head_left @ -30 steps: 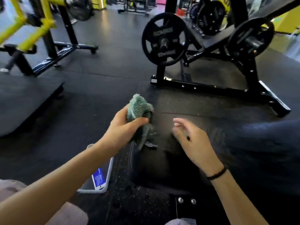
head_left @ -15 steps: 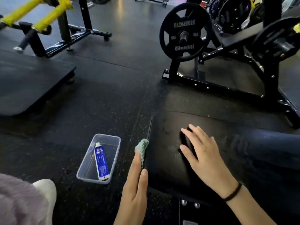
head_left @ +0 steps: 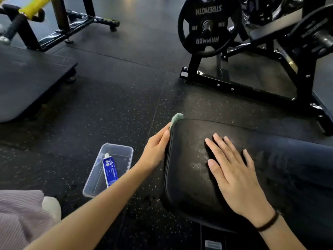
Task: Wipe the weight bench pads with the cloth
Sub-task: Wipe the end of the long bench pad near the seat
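One bench pad (head_left: pixel 189 177) fills the near right. The left hand (head_left: pixel 155 154) presses one green cloth (head_left: pixel 176 118) against the pad's left edge, fingers clasped on it. The right hand (head_left: pixel 232 170) lies flat on top, fingers spread. Left of the pad, one clear tray (head_left: pixel 126 150) holds one blue tube (head_left: pixel 110 170); two weight plates hang far right.

Two hands (head_left: pixel 198 163), one cloth (head_left: pixel 177 117), one pad (head_left: pixel 187 177) — one tube (head_left: pixel 110 170)
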`<action>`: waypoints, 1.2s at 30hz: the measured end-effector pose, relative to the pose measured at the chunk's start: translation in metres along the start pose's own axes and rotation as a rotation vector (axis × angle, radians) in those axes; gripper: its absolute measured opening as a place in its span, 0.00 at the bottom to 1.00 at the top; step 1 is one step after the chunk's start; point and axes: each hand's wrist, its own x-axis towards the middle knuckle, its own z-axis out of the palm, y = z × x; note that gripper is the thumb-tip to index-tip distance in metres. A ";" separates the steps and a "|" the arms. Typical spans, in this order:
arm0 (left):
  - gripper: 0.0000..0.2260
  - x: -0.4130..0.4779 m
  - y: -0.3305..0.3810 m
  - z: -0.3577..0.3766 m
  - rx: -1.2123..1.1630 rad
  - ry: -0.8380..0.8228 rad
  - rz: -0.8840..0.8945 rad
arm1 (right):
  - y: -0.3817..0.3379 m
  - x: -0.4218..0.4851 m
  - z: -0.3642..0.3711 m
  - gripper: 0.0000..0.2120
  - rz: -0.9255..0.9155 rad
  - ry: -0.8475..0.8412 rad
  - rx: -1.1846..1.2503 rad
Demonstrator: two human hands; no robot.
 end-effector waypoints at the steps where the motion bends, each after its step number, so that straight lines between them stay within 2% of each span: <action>1: 0.16 -0.014 -0.003 -0.001 -0.008 0.055 -0.012 | 0.000 0.000 0.000 0.27 -0.002 0.001 0.000; 5: 0.18 -0.098 -0.015 -0.003 -0.026 0.177 -0.088 | 0.000 -0.001 0.001 0.28 -0.002 0.017 0.014; 7: 0.20 -0.137 0.001 0.005 -0.008 0.204 -0.043 | 0.000 -0.001 0.001 0.29 0.001 0.024 0.024; 9: 0.17 -0.154 0.010 0.012 -0.121 0.223 -0.064 | 0.001 -0.002 0.001 0.30 0.001 0.035 0.030; 12: 0.21 -0.131 -0.010 0.015 -0.090 0.153 -0.130 | 0.001 -0.002 0.002 0.30 -0.002 0.047 0.044; 14: 0.20 -0.105 -0.012 0.015 -0.062 0.098 -0.170 | 0.002 -0.001 0.003 0.30 -0.004 0.049 0.041; 19: 0.24 -0.030 0.024 0.014 0.087 -0.062 -0.073 | 0.001 0.000 0.002 0.30 -0.002 0.054 0.038; 22: 0.31 -0.004 0.021 0.004 0.101 -0.151 -0.056 | 0.000 0.000 0.001 0.30 0.000 0.056 0.043; 23: 0.29 -0.005 0.018 0.002 0.089 -0.159 -0.040 | 0.001 0.000 0.001 0.30 -0.003 0.055 0.039; 25: 0.24 -0.029 0.014 0.005 0.022 -0.134 -0.021 | 0.002 0.000 0.001 0.30 -0.005 0.058 0.031; 29: 0.32 -0.068 -0.022 0.002 -0.205 -0.049 -0.170 | 0.001 -0.001 0.001 0.31 -0.006 0.059 0.028; 30: 0.30 -0.081 -0.028 -0.003 -0.211 -0.088 -0.153 | 0.001 -0.001 0.001 0.31 -0.009 0.058 0.032; 32: 0.21 -0.101 -0.037 -0.004 -0.069 -0.009 -0.184 | 0.001 -0.002 0.002 0.31 -0.012 0.066 0.041; 33: 0.21 -0.111 -0.033 -0.004 0.056 0.048 -0.067 | 0.002 -0.002 0.002 0.30 -0.013 0.071 0.042; 34: 0.18 -0.123 -0.024 0.001 0.145 0.228 0.057 | 0.002 -0.002 0.002 0.30 -0.014 0.075 0.040; 36: 0.10 -0.140 -0.015 0.006 0.164 0.362 0.209 | 0.003 -0.001 0.003 0.29 -0.015 0.085 0.045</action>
